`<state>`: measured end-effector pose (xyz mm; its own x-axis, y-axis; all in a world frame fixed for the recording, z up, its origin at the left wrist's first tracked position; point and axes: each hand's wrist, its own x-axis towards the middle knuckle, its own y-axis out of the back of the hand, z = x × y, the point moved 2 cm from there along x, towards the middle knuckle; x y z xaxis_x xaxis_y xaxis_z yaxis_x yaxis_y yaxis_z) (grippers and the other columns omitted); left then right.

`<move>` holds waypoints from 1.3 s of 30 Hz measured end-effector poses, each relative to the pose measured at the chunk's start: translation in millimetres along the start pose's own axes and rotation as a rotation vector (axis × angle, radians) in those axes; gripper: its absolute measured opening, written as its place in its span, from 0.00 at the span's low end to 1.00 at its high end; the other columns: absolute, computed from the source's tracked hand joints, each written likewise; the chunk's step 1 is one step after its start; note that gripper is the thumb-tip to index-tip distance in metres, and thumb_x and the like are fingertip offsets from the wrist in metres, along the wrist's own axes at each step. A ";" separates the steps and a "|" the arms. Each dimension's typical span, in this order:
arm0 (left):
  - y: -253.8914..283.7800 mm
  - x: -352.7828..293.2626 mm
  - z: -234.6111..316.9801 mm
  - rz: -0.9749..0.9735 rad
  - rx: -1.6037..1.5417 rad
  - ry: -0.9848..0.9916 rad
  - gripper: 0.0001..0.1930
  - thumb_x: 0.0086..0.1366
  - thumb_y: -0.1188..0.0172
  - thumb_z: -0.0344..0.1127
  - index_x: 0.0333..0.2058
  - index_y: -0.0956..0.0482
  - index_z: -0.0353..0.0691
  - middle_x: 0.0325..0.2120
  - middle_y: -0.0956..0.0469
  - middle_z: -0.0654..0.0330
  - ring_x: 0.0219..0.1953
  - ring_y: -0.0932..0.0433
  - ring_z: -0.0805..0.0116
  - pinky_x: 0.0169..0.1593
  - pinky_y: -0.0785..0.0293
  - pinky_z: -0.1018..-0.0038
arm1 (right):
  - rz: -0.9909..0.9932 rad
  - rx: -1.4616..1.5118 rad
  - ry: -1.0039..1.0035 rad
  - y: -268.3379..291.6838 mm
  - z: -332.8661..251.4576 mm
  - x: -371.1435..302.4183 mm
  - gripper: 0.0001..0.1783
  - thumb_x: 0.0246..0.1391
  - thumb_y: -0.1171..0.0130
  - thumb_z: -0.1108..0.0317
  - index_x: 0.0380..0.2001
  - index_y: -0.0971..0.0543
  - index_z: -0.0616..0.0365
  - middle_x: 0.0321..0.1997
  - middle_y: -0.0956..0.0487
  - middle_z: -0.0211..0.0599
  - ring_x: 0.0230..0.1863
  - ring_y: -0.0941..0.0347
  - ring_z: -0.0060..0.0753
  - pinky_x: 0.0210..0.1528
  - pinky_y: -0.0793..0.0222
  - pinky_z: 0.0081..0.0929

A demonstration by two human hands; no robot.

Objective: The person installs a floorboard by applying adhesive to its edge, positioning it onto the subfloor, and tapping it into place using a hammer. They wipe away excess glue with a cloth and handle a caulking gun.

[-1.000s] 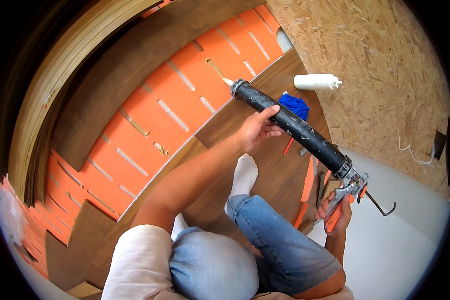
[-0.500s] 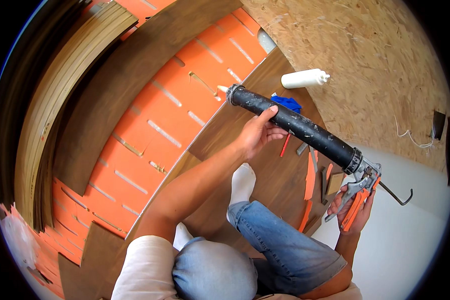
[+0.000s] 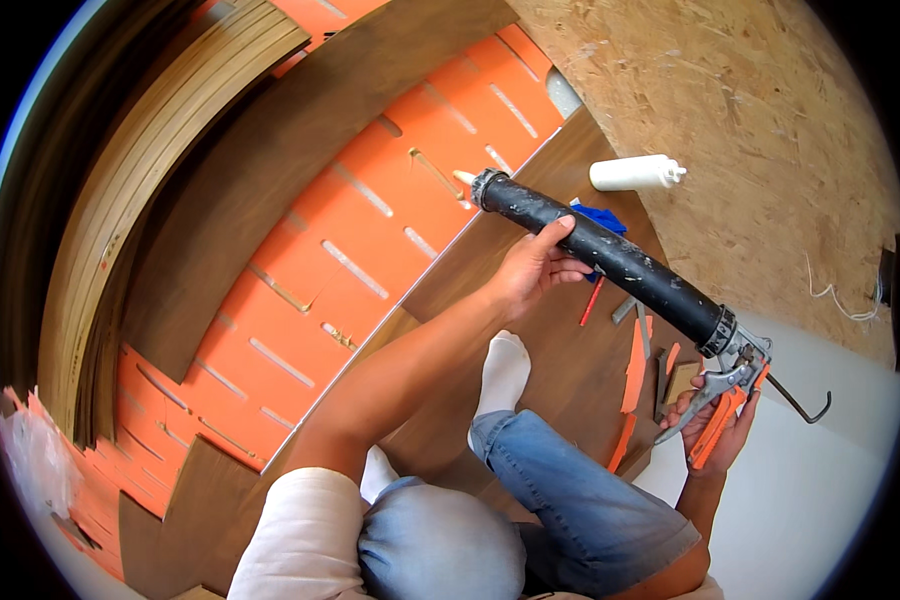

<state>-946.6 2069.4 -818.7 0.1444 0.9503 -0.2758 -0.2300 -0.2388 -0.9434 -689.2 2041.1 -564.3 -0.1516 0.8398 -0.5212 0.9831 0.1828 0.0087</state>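
A long black caulking gun point(image 3: 620, 262) lies slantwise across both my hands, its pale nozzle point(image 3: 463, 178) pointing to the upper left. My left hand point(image 3: 540, 268) supports the barrel near its front half, thumb on top and fingers curled beneath. At the rear end my right hand point(image 3: 715, 425) is wrapped round the orange and grey handle and trigger. The nozzle tip is over orange underlayment point(image 3: 355, 240) with slots, some of them filled with beads of tan adhesive point(image 3: 435, 172). A bent metal rod sticks out behind the handle.
Stacked wooden floor planks point(image 3: 160, 160) and a loose dark plank point(image 3: 300, 150) lie at the left. Beyond the gun are a white bottle point(image 3: 635, 173) and a blue cloth point(image 3: 602, 217). A red pencil point(image 3: 591, 302) and orange offcuts point(image 3: 634, 370) are on the laid boards. A chipboard panel point(image 3: 740, 120) stands at the upper right.
The whole scene has shifted slightly right in view. Both hands keep the same hold on the caulking gun, and its nozzle stays over the same part of the underlayment.
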 end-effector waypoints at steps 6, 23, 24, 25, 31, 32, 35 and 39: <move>-0.4 -8.1 12.4 0.006 -0.017 -0.059 0.27 0.73 0.42 0.58 0.52 0.23 0.36 0.42 0.15 0.54 0.43 0.15 0.65 0.49 0.20 0.70 | -0.041 -0.025 0.055 -4.4 3.2 1.5 0.59 0.63 0.82 0.18 0.54 0.25 0.68 0.32 0.20 0.56 0.30 0.22 0.54 0.37 0.24 0.52; 13.9 -55.7 -0.6 0.043 -0.077 -0.129 0.26 0.73 0.41 0.57 0.54 0.24 0.37 0.43 0.15 0.55 0.43 0.15 0.66 0.49 0.20 0.70 | -0.222 -0.140 0.043 -0.7 -0.9 -2.3 0.57 0.66 0.78 0.21 0.58 0.25 0.69 0.35 0.20 0.56 0.33 0.21 0.53 0.37 0.23 0.50; 12.6 -60.6 -1.9 0.053 -0.085 -0.143 0.26 0.73 0.41 0.57 0.54 0.23 0.37 0.43 0.15 0.55 0.43 0.15 0.66 0.50 0.20 0.70 | -0.241 -0.149 0.049 0.3 -2.5 -2.4 0.57 0.66 0.77 0.21 0.59 0.25 0.69 0.35 0.20 0.56 0.34 0.21 0.53 0.37 0.22 0.49; 13.8 -64.9 -4.1 0.048 -0.100 -0.163 0.27 0.72 0.40 0.57 0.53 0.22 0.38 0.43 0.15 0.55 0.44 0.15 0.66 0.50 0.20 0.69 | -0.253 -0.159 0.065 1.8 -2.7 -4.2 0.57 0.65 0.76 0.20 0.59 0.26 0.69 0.36 0.20 0.56 0.34 0.20 0.53 0.37 0.22 0.49; 21.5 -114.4 -3.2 0.072 -0.122 -0.335 0.27 0.71 0.38 0.58 0.53 0.21 0.39 0.45 0.15 0.57 0.45 0.16 0.66 0.51 0.19 0.68 | -0.426 -0.241 0.090 48.2 -5.2 12.2 0.43 0.71 0.52 0.41 0.70 0.41 0.70 0.53 0.23 0.55 0.47 0.21 0.48 0.51 0.22 0.49; 24.0 -123.3 -8.7 0.055 -0.142 -0.323 0.27 0.70 0.37 0.58 0.53 0.21 0.40 0.46 0.15 0.57 0.45 0.16 0.67 0.50 0.19 0.68 | -0.372 -0.256 0.118 55.1 -8.8 19.2 0.41 0.71 0.48 0.46 0.71 0.42 0.70 0.56 0.24 0.55 0.49 0.21 0.47 0.53 0.22 0.50; 17.3 -154.8 -15.6 0.044 -0.279 -0.360 0.23 0.70 0.35 0.56 0.52 0.23 0.45 0.43 0.16 0.60 0.45 0.16 0.67 0.50 0.19 0.69 | -0.540 -0.309 0.120 33.8 -7.8 22.3 0.41 0.68 0.44 0.51 0.70 0.42 0.70 0.57 0.24 0.57 0.52 0.21 0.48 0.50 0.22 0.47; 31.0 -217.3 -14.7 0.065 -0.333 -0.480 0.23 0.71 0.35 0.52 0.57 0.26 0.47 0.52 0.19 0.61 0.54 0.20 0.68 0.59 0.24 0.66 | -0.728 -0.464 0.004 -23.5 6.6 34.0 0.40 0.64 0.43 0.56 0.70 0.42 0.70 0.57 0.23 0.59 0.51 0.19 0.50 0.41 0.20 0.41</move>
<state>-970.9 1852.5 -790.7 -0.3297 0.8971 -0.2942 0.1020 -0.2760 -0.9557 -716.8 2062.0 -587.9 -0.7285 0.4343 -0.5298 0.5001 0.8657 0.0218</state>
